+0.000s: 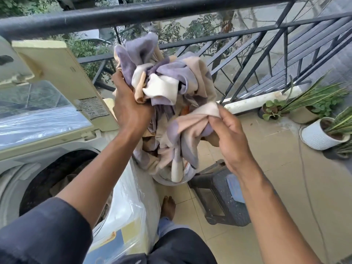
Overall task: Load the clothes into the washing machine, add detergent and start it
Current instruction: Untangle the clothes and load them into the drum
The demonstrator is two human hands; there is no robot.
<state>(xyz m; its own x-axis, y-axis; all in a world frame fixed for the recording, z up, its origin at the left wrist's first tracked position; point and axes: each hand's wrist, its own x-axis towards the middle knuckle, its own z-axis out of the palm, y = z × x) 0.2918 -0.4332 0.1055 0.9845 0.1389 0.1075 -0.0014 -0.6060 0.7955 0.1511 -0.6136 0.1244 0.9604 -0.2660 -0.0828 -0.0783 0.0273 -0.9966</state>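
The left hand (131, 109) grips the bunched top of the soft, limp patterned cloth (171, 88), held beside the open washing machine (57, 168), while the right hand (228, 134) pinches a trailing fold, best gathered first.

Cloth bundle (167, 92): soft, matt woven fabric, creased. Railing (133, 14), upper frame: dark painted metal, dull and slightly rough. Washing machine (24, 168), lower left: smooth plastic, partly under glossy clear film. Stool (224, 199): matt dark plastic, scuffed. Floor (276, 168): smooth tiles.
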